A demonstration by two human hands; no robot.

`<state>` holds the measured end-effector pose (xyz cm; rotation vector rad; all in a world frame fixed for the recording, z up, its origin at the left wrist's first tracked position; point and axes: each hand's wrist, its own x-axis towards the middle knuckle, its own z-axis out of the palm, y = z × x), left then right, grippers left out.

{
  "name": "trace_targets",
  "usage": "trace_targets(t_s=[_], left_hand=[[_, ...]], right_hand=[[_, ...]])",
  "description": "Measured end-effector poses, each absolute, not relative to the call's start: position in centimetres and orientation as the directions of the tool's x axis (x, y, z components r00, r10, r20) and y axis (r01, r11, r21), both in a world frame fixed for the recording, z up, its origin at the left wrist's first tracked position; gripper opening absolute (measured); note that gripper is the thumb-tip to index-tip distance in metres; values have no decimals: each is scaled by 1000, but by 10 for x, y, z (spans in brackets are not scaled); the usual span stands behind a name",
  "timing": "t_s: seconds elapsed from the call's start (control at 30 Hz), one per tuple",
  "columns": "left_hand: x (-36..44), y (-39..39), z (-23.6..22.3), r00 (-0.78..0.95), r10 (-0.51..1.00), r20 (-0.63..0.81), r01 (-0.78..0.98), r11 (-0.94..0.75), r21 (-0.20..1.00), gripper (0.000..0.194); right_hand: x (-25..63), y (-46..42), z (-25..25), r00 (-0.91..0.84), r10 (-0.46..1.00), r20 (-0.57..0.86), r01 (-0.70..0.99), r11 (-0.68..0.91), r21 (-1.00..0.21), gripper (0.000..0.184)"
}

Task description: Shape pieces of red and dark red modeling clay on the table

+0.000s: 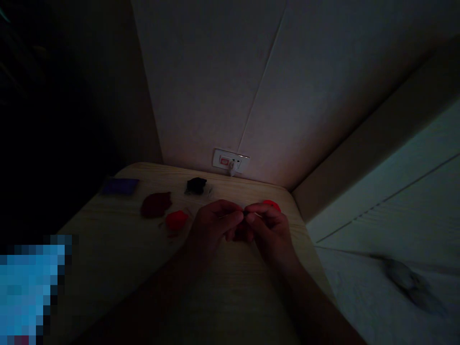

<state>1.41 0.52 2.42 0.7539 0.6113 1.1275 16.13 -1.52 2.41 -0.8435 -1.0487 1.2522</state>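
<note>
My left hand (214,224) and my right hand (270,229) meet above the table, thumbs and forefingers pinched together. Between their fingertips is a tiny dark piece (245,213), too small and dim to name. A dark red lump (242,234) shows below the fingers; whether it is held or lies on the table I cannot tell. Left of my left hand lie a bright red soft-looking lump (177,220), a larger dark red one (155,205) and a crumpled black one (196,185). Behind my right hand a bright red round thing (272,205) is partly hidden.
The pale wooden table (230,297) stands against a wall. A flat purple packet (120,186) lies at its back left. On the wall is a socket plate (219,158) with a plug (232,166) in it. A blurred grey object (409,282) lies at lower right. The room is dim.
</note>
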Motion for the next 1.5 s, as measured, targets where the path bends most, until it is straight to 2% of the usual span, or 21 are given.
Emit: trace_targets(t_s=[0.2,0.5,1.13,1.4,1.5], left_hand=[[14,5,25,336,940,-63,-556,252,792,30],[12,5,24,472,878,-75,-573,370,731,38],[13,3,26,471,878,-84,-542,363,758,37],[13,4,24,460,884,-84,-541,354,763,37],[13,4,23,460,886,-58,-548,335,766,38]], right_hand=[[162,-15,26,-38,986,163,-339,141,-930,20],[162,-17,29,-175,974,145,-413,61,-909,19],[162,-16,30,-152,979,136,-337,78,-938,23],[163,-16,27,-156,976,149,-358,85,-930,17],[161,-16,29,-128,983,134,-342,83,-936,21]])
